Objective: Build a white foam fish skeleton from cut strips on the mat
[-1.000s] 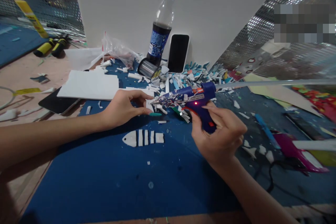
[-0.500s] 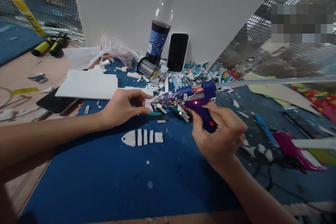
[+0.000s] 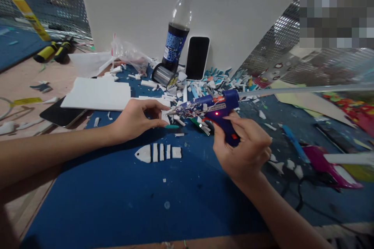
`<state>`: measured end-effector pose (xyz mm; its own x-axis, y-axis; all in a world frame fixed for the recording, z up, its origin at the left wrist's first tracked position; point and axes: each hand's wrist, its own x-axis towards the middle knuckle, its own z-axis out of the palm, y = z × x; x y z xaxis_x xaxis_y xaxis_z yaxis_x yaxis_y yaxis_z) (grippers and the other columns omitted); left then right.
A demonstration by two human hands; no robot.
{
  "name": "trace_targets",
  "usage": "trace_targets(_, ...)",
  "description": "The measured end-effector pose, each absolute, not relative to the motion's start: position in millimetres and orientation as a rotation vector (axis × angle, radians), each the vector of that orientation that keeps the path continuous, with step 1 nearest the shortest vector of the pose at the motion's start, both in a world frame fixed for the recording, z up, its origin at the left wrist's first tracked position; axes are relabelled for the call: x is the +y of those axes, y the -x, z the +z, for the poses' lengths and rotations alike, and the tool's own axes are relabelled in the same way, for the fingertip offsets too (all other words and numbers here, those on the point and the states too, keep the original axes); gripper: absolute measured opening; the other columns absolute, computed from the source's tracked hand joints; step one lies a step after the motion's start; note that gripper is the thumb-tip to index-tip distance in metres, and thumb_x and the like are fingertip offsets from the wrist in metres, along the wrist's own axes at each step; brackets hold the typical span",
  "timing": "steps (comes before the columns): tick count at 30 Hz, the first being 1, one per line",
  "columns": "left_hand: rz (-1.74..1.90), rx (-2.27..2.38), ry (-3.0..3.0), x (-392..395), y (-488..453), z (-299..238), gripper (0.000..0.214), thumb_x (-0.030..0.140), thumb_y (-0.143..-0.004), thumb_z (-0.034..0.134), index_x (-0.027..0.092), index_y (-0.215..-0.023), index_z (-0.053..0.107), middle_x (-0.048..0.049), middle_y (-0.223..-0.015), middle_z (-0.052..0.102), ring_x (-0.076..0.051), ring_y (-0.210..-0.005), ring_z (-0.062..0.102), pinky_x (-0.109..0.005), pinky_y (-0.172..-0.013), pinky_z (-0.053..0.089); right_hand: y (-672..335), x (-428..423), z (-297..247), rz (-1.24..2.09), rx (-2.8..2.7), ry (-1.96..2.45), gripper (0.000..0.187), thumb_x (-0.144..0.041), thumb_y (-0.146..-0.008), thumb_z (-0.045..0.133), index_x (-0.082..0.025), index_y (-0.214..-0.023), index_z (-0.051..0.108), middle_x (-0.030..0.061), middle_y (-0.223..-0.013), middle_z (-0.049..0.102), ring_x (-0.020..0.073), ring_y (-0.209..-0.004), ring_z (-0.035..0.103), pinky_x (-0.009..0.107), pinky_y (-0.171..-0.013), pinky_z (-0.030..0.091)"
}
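Note:
My right hand (image 3: pixel 242 146) is closed around the handle of a blue hot glue gun (image 3: pixel 223 118), whose small red light is lit. A long clear glue stick (image 3: pixel 271 91) sticks out of its back end. Bits of white scrap cling to the barrel. My left hand (image 3: pixel 142 118) pinches a small white foam piece (image 3: pixel 165 116) between thumb and fingers, and the gun's nozzle meets it or sits right beside it. Below my left hand, a fish-shaped row of cut white pieces (image 3: pixel 143 153) lies on the blue mat (image 3: pixel 122 202), with narrow gaps between the pieces.
Behind the hands stand a cola bottle (image 3: pixel 175 42), a wire spool (image 3: pixel 164 76) and a propped phone (image 3: pixel 198 58) among foam scraps. White foam sheets (image 3: pixel 97 95) and another phone (image 3: pixel 62 113) lie left. A magenta glue gun (image 3: pixel 327 167) with a cord lies right.
The glue gun and my right hand have shifted very slightly left. My left hand keeps its pinch on the white foam piece in the same place.

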<state>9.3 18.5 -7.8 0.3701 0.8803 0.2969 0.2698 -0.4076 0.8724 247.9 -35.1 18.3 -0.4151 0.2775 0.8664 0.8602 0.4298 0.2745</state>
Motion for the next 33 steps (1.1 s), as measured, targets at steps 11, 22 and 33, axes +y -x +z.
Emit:
trace_targets(11, 0.996, 1.021, -1.878, 19, -10, -8, 0.032, 0.033, -0.069, 0.077, 0.014, -0.093, 0.07, -0.0007, -0.068, 0.066, -0.011, -0.062, 0.061, -0.022, -0.062, 0.054, -249, -34, 16, -1.0, -1.902, 0.962, 0.044, -0.007, -0.07, 0.072, -0.018, -0.108, 0.05, 0.0072, -0.084, 0.07, 0.0216, -0.073, 0.072, 0.026, -0.06, 0.058)
trace_targets(22, 1.043, 1.054, -1.883, 18, -12, -7, 0.027, 0.035, -0.068, 0.076, 0.013, -0.083, 0.068, -0.0018, -0.066, 0.065, -0.013, -0.061, 0.061, -0.026, -0.062, 0.054, -239, -40, 20, -1.213, -1.912, 0.952, 0.027, -0.011, -0.075, 0.068, -0.019, -0.093, 0.05, 0.0097, -0.085, 0.073, 0.0179, -0.074, 0.07, 0.023, -0.064, 0.054)
trace_targets(33, 1.028, 1.199, -1.978, 19, -8, -8, 0.04, 0.052, -0.07, 0.07, 0.015, -0.084, 0.067, -0.0051, -0.072, 0.071, -0.016, -0.065, 0.065, -0.025, -0.064, 0.055, -263, -29, 28, -1.376, -1.64, 1.343, 0.032, -0.022, -0.081, 0.063, -0.021, -0.109, 0.046, 0.0107, -0.089, 0.068, 0.0251, -0.077, 0.068, 0.029, -0.056, 0.051)
